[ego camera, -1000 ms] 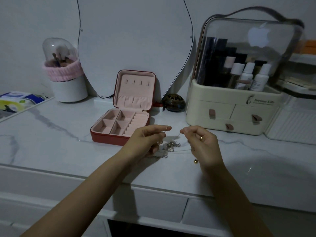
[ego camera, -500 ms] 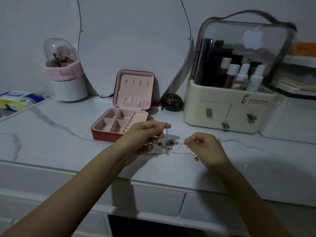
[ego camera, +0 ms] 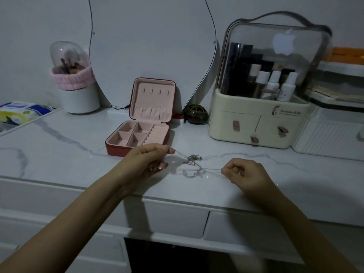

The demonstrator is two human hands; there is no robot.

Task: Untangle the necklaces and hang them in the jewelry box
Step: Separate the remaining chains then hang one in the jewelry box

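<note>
A knot of thin silver necklaces hangs just above the marble top, between my hands. My left hand pinches one chain end between thumb and forefinger. Curled fingers of my right hand pinch other strands, which stretch leftward to the knot. A loop of chain lies on the counter below the knot. Behind my left hand stands the open red jewelry box with pink lining. Its raised lid shows a row of small hooks and a pocket; nothing hangs on them.
A cream cosmetics organizer with a clear dome stands at the back right. A small dark round pot sits beside the box. A mirror leans on the wall. A brush holder and a wipes pack are at the left.
My hands have drawn apart, the right one moving right and down. The chains now stretch longer between them, and the knot has dropped lower toward the counter.
</note>
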